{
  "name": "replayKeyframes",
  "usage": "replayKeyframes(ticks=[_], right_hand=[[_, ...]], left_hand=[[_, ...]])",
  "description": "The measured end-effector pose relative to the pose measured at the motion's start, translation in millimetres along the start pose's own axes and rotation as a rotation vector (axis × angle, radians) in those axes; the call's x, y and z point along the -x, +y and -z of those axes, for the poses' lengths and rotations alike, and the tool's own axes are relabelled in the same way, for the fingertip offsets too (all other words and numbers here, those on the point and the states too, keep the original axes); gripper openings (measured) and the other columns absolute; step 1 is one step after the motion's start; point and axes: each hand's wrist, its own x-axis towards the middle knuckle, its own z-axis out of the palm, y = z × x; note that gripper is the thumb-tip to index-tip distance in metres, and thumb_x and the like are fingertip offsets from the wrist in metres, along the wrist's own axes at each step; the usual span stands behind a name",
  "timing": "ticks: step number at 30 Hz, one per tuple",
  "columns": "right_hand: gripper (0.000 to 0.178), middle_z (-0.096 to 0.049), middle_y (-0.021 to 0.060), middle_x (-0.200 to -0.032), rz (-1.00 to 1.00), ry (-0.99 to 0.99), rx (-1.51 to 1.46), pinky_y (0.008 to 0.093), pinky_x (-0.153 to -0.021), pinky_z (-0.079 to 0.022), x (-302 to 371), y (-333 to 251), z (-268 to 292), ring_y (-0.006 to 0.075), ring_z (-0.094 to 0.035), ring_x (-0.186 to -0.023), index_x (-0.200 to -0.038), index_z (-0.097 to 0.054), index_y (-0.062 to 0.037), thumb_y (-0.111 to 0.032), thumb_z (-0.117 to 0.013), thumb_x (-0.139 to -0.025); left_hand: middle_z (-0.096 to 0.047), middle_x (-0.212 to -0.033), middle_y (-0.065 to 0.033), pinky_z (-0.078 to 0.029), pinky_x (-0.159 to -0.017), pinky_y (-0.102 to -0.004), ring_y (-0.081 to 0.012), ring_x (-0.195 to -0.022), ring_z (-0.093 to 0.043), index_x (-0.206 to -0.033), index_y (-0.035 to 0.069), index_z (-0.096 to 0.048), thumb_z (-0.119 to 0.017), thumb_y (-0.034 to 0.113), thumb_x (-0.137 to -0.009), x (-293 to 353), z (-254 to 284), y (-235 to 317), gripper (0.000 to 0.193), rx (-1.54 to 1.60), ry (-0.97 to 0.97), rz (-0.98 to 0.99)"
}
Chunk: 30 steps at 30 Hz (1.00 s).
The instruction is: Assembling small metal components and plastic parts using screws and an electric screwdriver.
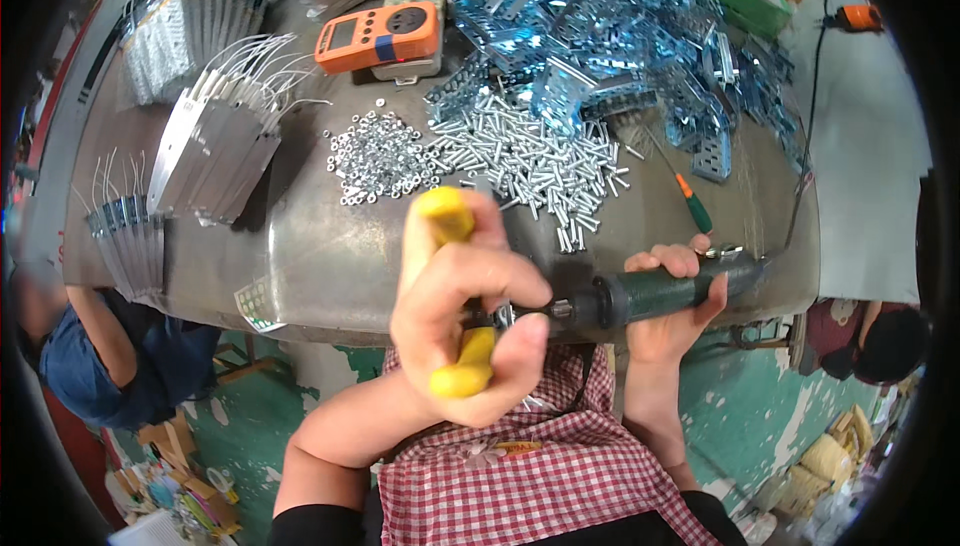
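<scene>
My left hand (465, 321) is closed around a yellow-handled tool (440, 218), held upright close to my chest, with a small metal part (505, 318) pinched at its fingertips. My right hand (668, 311) grips a dark green electric screwdriver (660, 291), held level with its tip pointing left at that small part. A cable (805, 146) runs from the screwdriver's rear up across the table. Both hands are over the near edge of the grey metal table (320, 256).
On the table lie a heap of silver screws (530, 161), a pile of nuts (375, 156), many blue metal brackets (620, 46), an orange meter (380, 38), a small green-handled screwdriver (690, 204) and rows of bagged silver plates (215, 146). Other people sit at the left (90, 356) and right (870, 341).
</scene>
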Motion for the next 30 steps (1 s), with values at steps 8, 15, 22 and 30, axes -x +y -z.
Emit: replayKeyframes(ticks=[8, 15, 22, 30], right_hand=[[0.04, -0.049, -0.002, -0.085, -0.006, 0.101, 0.037, 0.0332, -0.089, -0.037, 4, -10, -4, 0.0105, -0.049, -0.086, -0.113, -0.051, -0.0085, -0.024, -0.065, -0.079], [0.041, -0.047, -0.0017, -0.086, -0.015, 0.088, 0.034, 0.0343, -0.091, -0.034, 6, -8, -6, 0.0108, -0.047, -0.088, -0.115, -0.049, -0.008, -0.023, -0.064, -0.08], [0.041, -0.05, 0.0023, -0.085, 0.066, 0.149, 0.218, 0.0387, -0.088, -0.035, 14, -16, 3, 0.0163, -0.047, -0.087, -0.116, -0.045, -0.0107, -0.03, -0.06, -0.083], [0.042, -0.052, 0.0021, -0.084, 0.057, 0.138, 0.351, 0.0392, -0.086, -0.036, 17, -6, 4, 0.0169, -0.047, -0.085, -0.117, -0.043, -0.0134, -0.034, -0.057, -0.083]], left_hand=[[-0.037, -0.108, -0.0147, -0.034, -0.074, -0.0287, -0.0185, -0.083, -0.038, -0.091, 0.005, -0.058, -0.061, 0.013, -0.066, 14, 18, -20, 0.027, -0.004, 0.042, -0.035], [-0.043, -0.09, -0.0094, -0.034, -0.064, -0.0247, -0.0153, -0.075, -0.038, -0.087, 0.006, -0.058, -0.055, -0.002, -0.063, 18, 2, -32, 0.025, 0.096, 0.161, 0.097], [-0.038, -0.094, -0.0119, -0.033, -0.078, -0.0289, -0.019, -0.086, -0.037, -0.078, 0.006, -0.055, -0.047, -0.005, -0.064, 19, 4, -45, 0.019, 0.123, 0.141, 0.082], [-0.032, -0.096, -0.0047, -0.033, -0.058, -0.0228, -0.0106, -0.073, -0.035, -0.076, 0.009, -0.046, -0.056, 0.01, -0.075, 20, 8, -49, 0.01, 0.085, 0.104, 0.068]])
